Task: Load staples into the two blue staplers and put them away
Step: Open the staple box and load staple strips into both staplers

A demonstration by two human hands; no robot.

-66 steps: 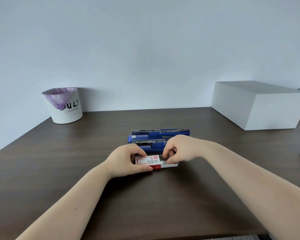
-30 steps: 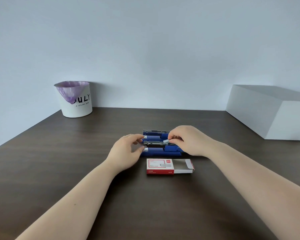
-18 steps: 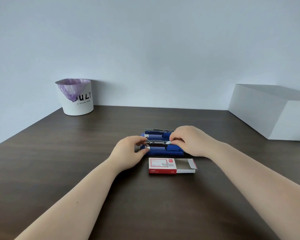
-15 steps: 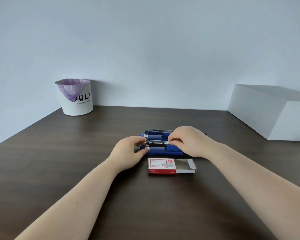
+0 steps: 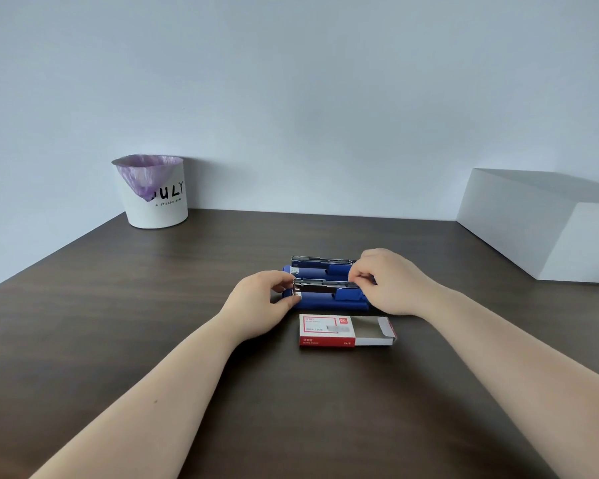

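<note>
Two blue staplers lie open side by side in the middle of the dark table. My left hand [image 5: 260, 302] grips the left end of the near stapler [image 5: 329, 298]. My right hand [image 5: 388, 281] pinches a thin silvery staple strip at that stapler's metal rail; the strip itself is mostly hidden by my fingertips. The far stapler [image 5: 320, 269] lies untouched just behind, its right end hidden by my right hand. A red and white staple box [image 5: 327, 330] lies in front of the staplers, with its inner tray slid out to the right.
A white bin [image 5: 158, 205] with a purple liner stands at the back left against the wall. A large white box [image 5: 547, 229] occupies the back right. The table [image 5: 118, 323] has its left edge running diagonally from the bin.
Both hands left the staple box, which now lies open on the table. My left hand took the near stapler's end and my right hand brought a staple strip to its rail.
</note>
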